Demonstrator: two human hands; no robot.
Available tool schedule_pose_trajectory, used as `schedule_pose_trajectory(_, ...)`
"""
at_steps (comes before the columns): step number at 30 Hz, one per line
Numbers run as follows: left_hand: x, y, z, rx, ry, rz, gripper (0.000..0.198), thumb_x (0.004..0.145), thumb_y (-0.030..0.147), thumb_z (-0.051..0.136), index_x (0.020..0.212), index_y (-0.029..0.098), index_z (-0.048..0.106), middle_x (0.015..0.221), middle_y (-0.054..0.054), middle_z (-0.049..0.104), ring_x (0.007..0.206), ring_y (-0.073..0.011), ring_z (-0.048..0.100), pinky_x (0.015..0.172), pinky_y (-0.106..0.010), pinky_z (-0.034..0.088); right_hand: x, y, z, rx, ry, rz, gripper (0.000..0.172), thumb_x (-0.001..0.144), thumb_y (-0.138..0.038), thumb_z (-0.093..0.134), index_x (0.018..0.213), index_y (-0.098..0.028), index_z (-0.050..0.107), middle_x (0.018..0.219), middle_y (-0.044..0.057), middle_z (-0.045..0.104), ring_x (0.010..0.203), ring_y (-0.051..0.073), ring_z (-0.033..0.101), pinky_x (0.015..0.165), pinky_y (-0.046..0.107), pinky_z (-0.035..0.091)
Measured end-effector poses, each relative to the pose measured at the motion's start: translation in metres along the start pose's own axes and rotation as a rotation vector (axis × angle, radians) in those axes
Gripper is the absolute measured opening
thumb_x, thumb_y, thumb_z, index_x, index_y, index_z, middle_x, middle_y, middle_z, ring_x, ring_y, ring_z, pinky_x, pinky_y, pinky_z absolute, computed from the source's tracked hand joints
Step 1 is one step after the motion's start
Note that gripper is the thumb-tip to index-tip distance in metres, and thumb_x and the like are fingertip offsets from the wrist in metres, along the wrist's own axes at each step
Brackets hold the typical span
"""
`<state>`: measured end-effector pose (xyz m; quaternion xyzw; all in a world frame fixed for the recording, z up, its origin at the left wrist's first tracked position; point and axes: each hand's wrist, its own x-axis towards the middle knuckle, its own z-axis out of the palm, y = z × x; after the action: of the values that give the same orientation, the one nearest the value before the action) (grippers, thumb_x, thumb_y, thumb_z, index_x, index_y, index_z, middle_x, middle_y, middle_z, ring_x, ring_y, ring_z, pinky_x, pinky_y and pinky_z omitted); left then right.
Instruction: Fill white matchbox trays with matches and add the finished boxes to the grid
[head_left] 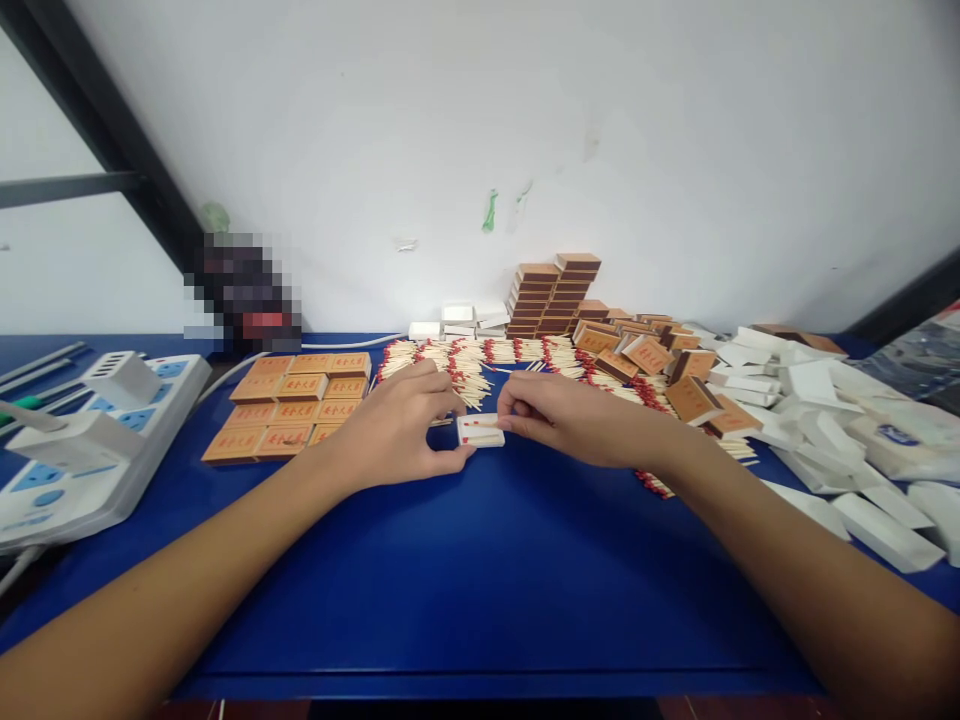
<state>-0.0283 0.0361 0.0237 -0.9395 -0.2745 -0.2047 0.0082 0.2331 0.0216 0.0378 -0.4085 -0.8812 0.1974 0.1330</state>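
Observation:
Between my hands, a small white matchbox tray (pixel 491 441) lies on the blue table with a few red-tipped matches (pixel 484 425) in it. My left hand (pixel 412 425) grips the tray's left end between thumb and fingers. At the tray's right end, my right hand (pixel 551 412) is closed in a pinch on a match, whose red head points left over the tray. Just behind the hands lie heaps of loose matches (pixel 469 380), heads mostly grouped together. Parts of these heaps are hidden by my hands and forearms.
Orange matchboxes (pixel 259 412) lie in rows on the left, near a white power strip (pixel 142 440). Stacked matchboxes (pixel 551 298) stand against the wall. More boxes (pixel 649 352) and white paper trays (pixel 814 400) are piled on the right. The blue table's (pixel 510 600) front edge is nearest me.

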Motion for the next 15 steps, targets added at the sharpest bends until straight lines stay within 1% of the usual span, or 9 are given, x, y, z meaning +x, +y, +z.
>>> schedule_pose_trajectory(4, 0.0, 0.001, 0.0, 0.007, 0.018, 0.018, 0.021, 0.09, 0.038, 0.075, 0.094, 0.017, 0.075, 0.087, -0.005, 0.067, 0.088, -0.0235, 0.06, 0.082, -0.038, 0.047, 0.001, -0.004, 0.005, -0.026, -0.013, -0.008, 0.017, 0.106, -0.031, 0.054, 0.096, -0.021, 0.063, 0.097, 0.006, 0.068, 0.083, 0.019, 0.058, 0.074, 0.032, 0.041)
schedule_pose_trajectory(10, 0.0, 0.002, -0.001, 0.018, 0.014, 0.028, 0.021, 0.091, 0.037, 0.074, 0.098, 0.017, 0.075, 0.088, -0.006, 0.067, 0.09, -0.0242, 0.06, 0.084, -0.038, 0.047, 0.003, -0.008, 0.011, -0.052, 0.06, -0.031, 0.013, 0.103, -0.025, 0.059, 0.092, -0.021, 0.065, 0.091, 0.004, 0.066, 0.08, 0.018, 0.056, 0.071, 0.031, 0.039)
schedule_pose_trajectory(13, 0.0, 0.002, -0.001, 0.029, 0.011, 0.032, 0.02, 0.092, 0.037, 0.073, 0.093, 0.018, 0.074, 0.087, -0.005, 0.066, 0.089, -0.0241, 0.06, 0.083, -0.038, 0.047, 0.004, -0.01, 0.013, -0.056, 0.064, -0.039, 0.01, 0.099, -0.02, 0.061, 0.09, -0.02, 0.066, 0.09, 0.004, 0.066, 0.079, 0.017, 0.055, 0.071, 0.03, 0.039)
schedule_pose_trajectory(15, 0.0, 0.002, -0.001, 0.029, 0.007, 0.039, 0.02, 0.092, 0.038, 0.073, 0.09, 0.017, 0.073, 0.086, -0.006, 0.066, 0.088, -0.0236, 0.059, 0.082, -0.038, 0.047, 0.005, -0.01, 0.013, -0.041, 0.073, -0.028, 0.009, 0.097, -0.019, 0.062, 0.09, -0.02, 0.067, 0.087, 0.003, 0.064, 0.076, 0.017, 0.054, 0.069, 0.03, 0.038)
